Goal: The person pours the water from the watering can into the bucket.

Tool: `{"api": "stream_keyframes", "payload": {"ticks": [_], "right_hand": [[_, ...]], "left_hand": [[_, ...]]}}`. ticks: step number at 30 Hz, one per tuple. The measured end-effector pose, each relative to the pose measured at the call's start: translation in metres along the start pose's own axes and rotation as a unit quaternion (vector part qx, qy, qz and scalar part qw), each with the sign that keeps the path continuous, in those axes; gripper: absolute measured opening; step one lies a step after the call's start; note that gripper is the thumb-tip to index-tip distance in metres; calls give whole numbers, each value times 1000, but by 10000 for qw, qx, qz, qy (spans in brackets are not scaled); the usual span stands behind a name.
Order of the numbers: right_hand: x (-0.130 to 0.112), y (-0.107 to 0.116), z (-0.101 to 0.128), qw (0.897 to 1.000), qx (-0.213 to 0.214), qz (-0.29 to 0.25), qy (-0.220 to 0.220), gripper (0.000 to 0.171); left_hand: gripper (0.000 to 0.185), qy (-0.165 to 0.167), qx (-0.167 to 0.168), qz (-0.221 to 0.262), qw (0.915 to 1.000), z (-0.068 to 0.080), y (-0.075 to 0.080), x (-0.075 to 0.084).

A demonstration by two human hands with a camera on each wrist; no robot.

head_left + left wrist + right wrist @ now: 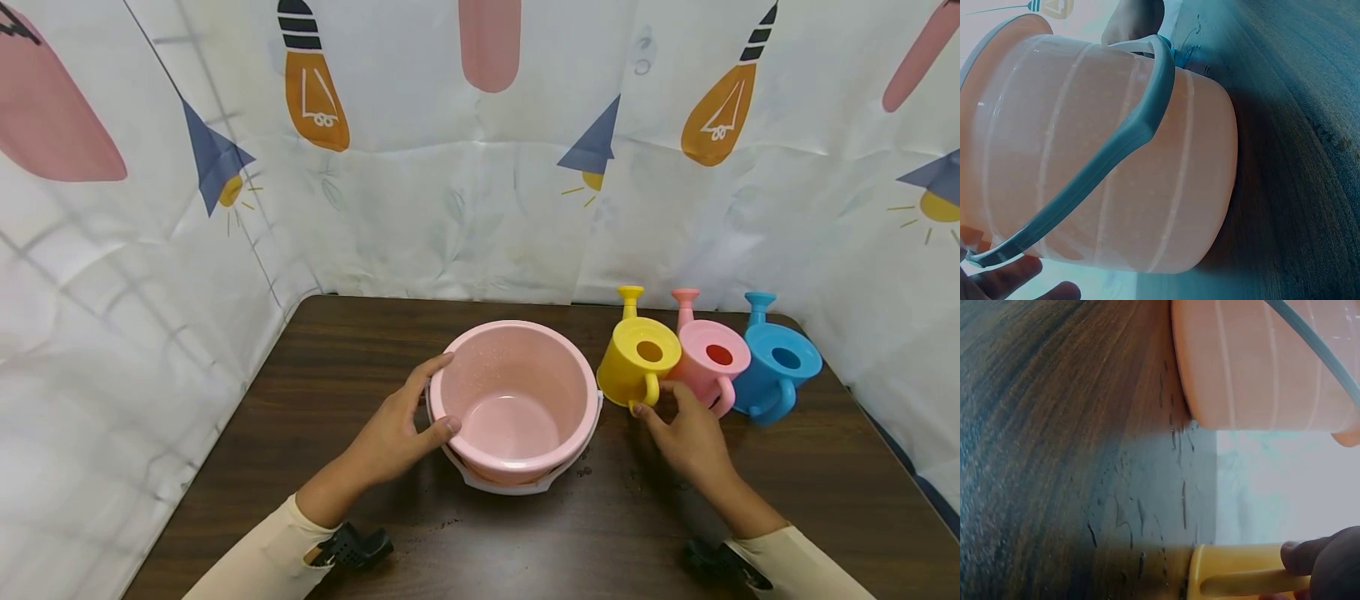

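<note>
My left hand (pixel 393 433) curls round the near-left rim of the pink bucket (pixel 517 400), thumb on the lip and fingers spread along the outer wall. My right hand (pixel 686 433) pinches the loop handle of the yellow watering can (pixel 637 358) between thumb and fingertips; the right wrist view shows a fingertip (pixel 1300 556) resting on that handle.

The bucket stands upright at the middle of the dark wooden table (pixel 337 358), and the can stands just to its right, first in a row with a pink watering can (pixel 708 358) and a blue watering can (pixel 776 367), the three packed close together.

I judge the yellow can to be thin, stiff moulded plastic, light and probably empty, smooth enough to twist in a loose grip. Its handle is the natural hold; the narrow spout at the back would give poor control.

The can is a squat cylinder with a round filling hole in its top and a flared rose on an upright spout. The bucket is pale pink, empty, with a grey bail handle (pixel 1122 144) folded down against its side.
</note>
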State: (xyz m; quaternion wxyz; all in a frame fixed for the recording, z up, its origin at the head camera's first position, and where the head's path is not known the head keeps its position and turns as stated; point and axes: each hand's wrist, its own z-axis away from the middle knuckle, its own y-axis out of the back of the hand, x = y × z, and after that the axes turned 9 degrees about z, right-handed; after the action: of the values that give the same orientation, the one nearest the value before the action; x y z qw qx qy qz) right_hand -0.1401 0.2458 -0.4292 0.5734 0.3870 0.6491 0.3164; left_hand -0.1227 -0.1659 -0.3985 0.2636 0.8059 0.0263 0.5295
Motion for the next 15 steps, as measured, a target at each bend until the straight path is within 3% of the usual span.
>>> {"api": "stream_keyframes", "payload": {"ticks": [15], "right_hand": [[1,-7,0,9999,118,52,-42,40]], "left_hand": [[79,98,-2,40,9999,0,0,2]]}}
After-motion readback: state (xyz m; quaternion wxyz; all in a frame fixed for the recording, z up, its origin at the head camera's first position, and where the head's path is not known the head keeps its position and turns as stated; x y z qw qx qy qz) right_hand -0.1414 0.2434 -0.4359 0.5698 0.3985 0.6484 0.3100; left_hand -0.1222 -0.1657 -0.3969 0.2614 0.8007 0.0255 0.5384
